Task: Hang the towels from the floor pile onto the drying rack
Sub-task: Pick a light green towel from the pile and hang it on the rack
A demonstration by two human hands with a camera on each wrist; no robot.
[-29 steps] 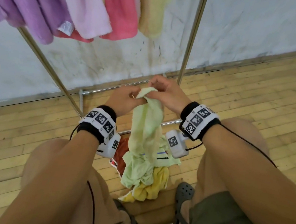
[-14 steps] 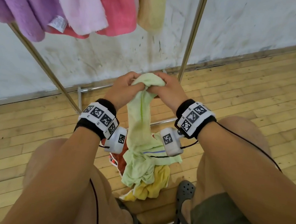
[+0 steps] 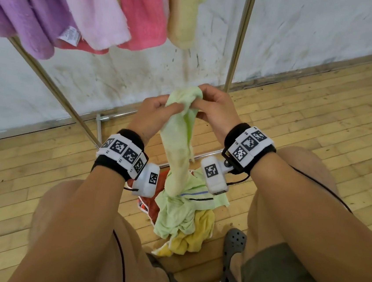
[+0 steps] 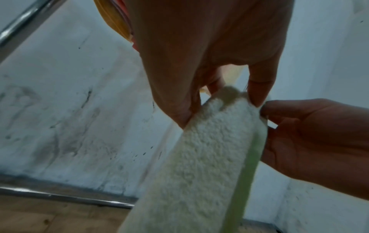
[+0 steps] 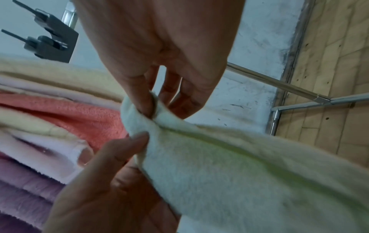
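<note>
where the two hands meet above the floor pile (image 3: 185,228), both pinch the top edge of one pale green towel (image 3: 177,144). left hand (image 3: 154,114): thumb and fingers curled onto the bunched upper edge from the left side; in the left wrist view its fingertips (image 4: 259,94) press into the terry fold. right hand (image 3: 216,108): fingers curled onto the same edge from the right, touching the left hand's fingers; in the right wrist view its fingertips (image 5: 143,100) dig into the rolled rim of the cloth. the towel hangs as a narrow, gathered strip from the hands down between the person's knees, and its lower end lies on the pile. the pile holds a yellow towel (image 3: 195,236) at the near side and a red-orange cloth (image 3: 151,203) at the left, all resting on the wooden floor (image 3: 322,104). drying rack (image 3: 240,38): metal uprights and floor bars stand against the white wall (image 3: 318,28). from the top of the rack hang a purple towel (image 3: 27,7), a light pink towel (image 3: 98,7), a coral pink towel (image 3: 141,10) and a beige towel (image 3: 185,9), side by side and overlapping. a dark perforated clog (image 3: 233,260) on the person's right foot stands just beside the pile. both wrists carry bands with black-and-white markers.
</note>
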